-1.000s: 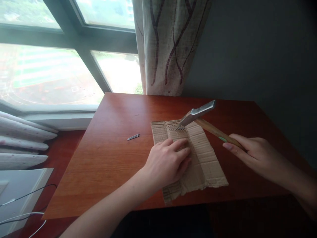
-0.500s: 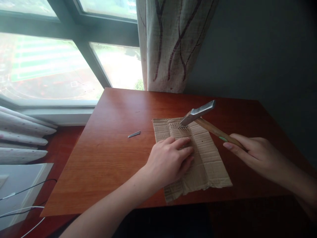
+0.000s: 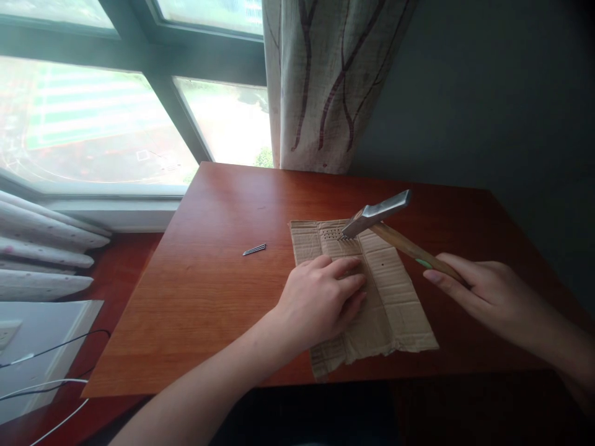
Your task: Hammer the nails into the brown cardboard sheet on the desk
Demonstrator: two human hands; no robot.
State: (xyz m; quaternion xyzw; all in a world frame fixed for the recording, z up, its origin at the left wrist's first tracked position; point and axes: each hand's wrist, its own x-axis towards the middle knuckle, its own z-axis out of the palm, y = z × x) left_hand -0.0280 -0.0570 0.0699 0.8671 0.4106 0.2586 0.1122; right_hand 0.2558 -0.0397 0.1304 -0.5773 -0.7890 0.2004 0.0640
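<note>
A hammer (image 3: 404, 243) with a wooden handle and a metal head is gripped near the handle's end by my right hand (image 3: 483, 290). Its head tilts over the upper part of a piece of brown cardboard (image 3: 400, 297), its lower end at a patch of small holes (image 3: 331, 234). Small dark points show just below the hammer head; whether they are nails or holes I cannot tell. My left hand (image 3: 325, 294) lies on the cardboard below that patch, fingers stretched out and slightly bent, holding nothing. Several loose nails (image 3: 254, 249) lie together left of the cardboard.
All this rests on a reddish-brown wooden table (image 3: 186, 310). Behind it are a window (image 3: 106, 124) and a patterned curtain (image 3: 311, 93). Cables (image 3: 56, 387) hang at the lower left, near a wall socket (image 3: 7, 334).
The view has shifted slightly, so everything sits a little further right. The hammer head has moved slightly rightward over the cardboard. My left hand keeps its place.
</note>
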